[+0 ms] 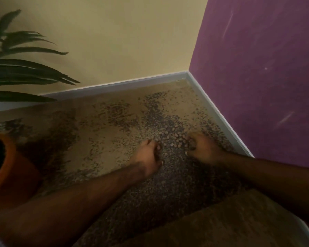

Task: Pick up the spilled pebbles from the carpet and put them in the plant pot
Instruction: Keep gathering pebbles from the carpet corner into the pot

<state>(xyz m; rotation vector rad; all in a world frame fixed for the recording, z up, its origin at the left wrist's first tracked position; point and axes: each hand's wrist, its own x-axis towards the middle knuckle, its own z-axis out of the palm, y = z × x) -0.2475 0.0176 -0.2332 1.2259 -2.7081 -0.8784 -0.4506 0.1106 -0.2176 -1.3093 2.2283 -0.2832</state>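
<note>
Both my hands are down on the carpet [100, 139], set in the thick patch of spilled pebbles [169, 139] near its right edge, close to the corner where the two skirting boards meet. My left hand [147, 154] is cupped with the fingers curled inward, touching the pebbles. My right hand [202, 148] is cupped the same way, facing the left, with a heap of pebbles between them. The orange plant pot [12, 175] stands well apart at the carpet's left edge, green leaves [21, 68] above it.
</note>
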